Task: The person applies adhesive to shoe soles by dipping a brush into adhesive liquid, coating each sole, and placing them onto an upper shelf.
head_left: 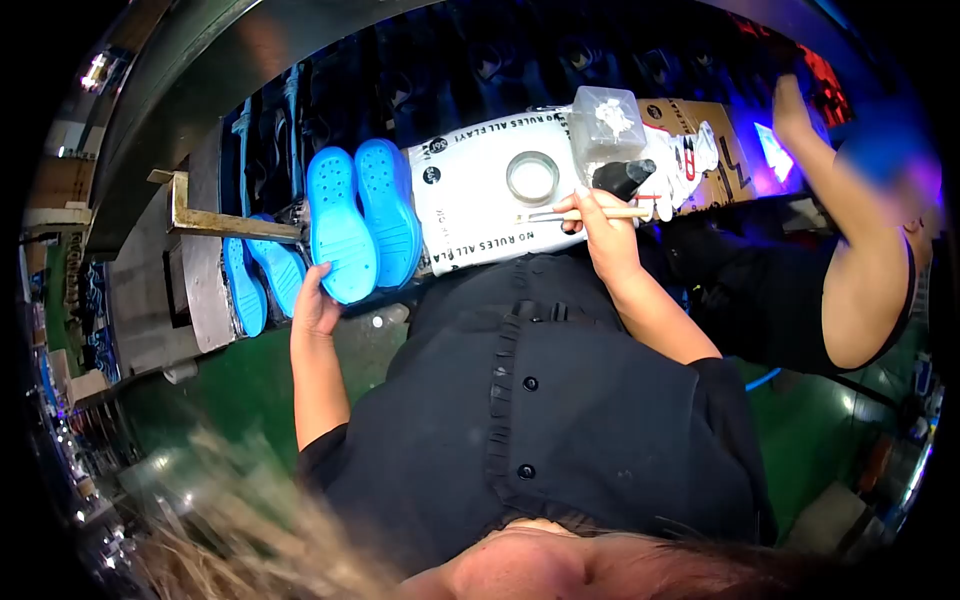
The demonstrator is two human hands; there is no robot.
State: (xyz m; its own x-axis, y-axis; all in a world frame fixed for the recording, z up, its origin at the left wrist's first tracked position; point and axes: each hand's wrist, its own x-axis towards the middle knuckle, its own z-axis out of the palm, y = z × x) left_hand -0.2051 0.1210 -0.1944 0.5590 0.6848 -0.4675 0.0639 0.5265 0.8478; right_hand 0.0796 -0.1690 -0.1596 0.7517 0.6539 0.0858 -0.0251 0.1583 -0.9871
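My left hand (318,305) grips the heel end of a blue foam shoe sole (340,235), its thumb on the upper face and its fingers mostly hidden at the edge. A second blue sole (390,210) lies close along its right side. In my right hand (605,228) is a thin paintbrush (545,216), held like a pen, its bristles pointing left over a white printed sheet (465,190). Just beyond the brush sits a small round dish (532,177) on that sheet; its contents look pale.
Another pair of blue soles (268,270) lies left, beside a metal bracket (235,222). A clear plastic box (607,120) with white bits, a black object (625,178) and crumpled white cloth (690,165) stand to the right. A co-worker's arm (830,180) reaches in there.
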